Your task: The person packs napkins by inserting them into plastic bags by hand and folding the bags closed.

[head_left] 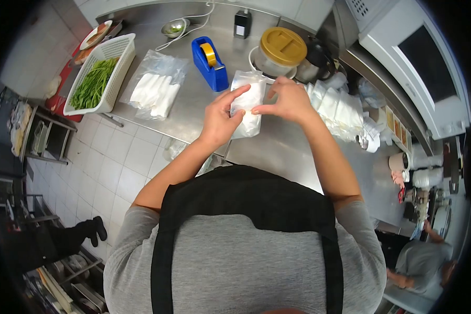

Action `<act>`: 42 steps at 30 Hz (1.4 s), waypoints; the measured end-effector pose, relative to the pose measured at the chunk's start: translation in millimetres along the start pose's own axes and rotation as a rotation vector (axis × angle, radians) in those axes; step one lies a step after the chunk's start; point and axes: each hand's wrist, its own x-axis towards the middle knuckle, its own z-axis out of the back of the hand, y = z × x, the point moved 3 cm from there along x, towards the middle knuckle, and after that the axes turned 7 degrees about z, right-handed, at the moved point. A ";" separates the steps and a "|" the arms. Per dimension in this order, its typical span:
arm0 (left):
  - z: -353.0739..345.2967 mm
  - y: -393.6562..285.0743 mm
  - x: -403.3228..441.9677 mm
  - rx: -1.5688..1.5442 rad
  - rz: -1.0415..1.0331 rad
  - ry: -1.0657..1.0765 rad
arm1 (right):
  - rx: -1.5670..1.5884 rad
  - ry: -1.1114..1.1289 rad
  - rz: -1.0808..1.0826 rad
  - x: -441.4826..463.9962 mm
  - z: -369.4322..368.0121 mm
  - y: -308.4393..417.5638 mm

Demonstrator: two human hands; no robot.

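A white packet in clear plastic [252, 97] lies on the steel counter in front of me. My left hand [220, 118] grips its left side, with the thumb pressed on top and the index finger stretched over it. From the other side, my right hand [289, 100] has its thumb on the packet near my left thumb, its other fingers bent along the right edge. What lies under the thumbs is too small to make out. Just beyond my left hand stands a blue tape dispenser [210, 65] with a yellow roll.
Left on the counter are a bag of white rolled packets [156, 94] and a white basket of green vegetables [125, 57]. More white packets [340, 107] lie right, near a yellow-lidded container [282, 52]. Another person [421, 267] is at the far right; someone's legs [73, 235] show left.
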 end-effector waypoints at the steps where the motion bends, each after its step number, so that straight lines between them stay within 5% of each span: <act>1: -6.3 3.4 1.2 -0.080 -0.020 0.011 | 0.069 -0.022 -0.058 -7.0 0.7 -15.2; 6: -22.7 15.6 7.0 -0.126 0.043 0.003 | 0.170 -0.281 -0.342 -58.0 10.4 -43.3; 12: -42.3 12.6 14.2 -0.117 0.043 0.024 | 0.471 -0.607 -0.276 -103.5 14.9 46.5; 17: -65.0 6.8 14.2 -0.463 0.055 0.134 | 0.466 -0.656 -0.352 -95.7 -24.1 25.3; 20: -70.1 6.4 14.1 -0.449 0.023 0.204 | 0.846 -0.576 -0.536 -93.8 -44.2 6.0; 26: -73.8 8.6 20.3 -0.555 0.069 0.352 | 1.613 -0.573 -0.540 -99.9 -56.9 -20.2; 33: -81.4 27.7 28.8 -0.544 0.049 0.465 | 1.661 -0.511 -0.381 -106.2 -80.5 -29.1; 36: -89.9 38.5 15.6 -0.592 0.240 0.469 | 1.742 -0.581 -0.516 -113.7 -96.4 -10.2; 42: -69.4 103.4 -2.3 -0.366 0.260 0.344 | 1.165 -0.940 -0.687 -145.7 -113.6 -102.3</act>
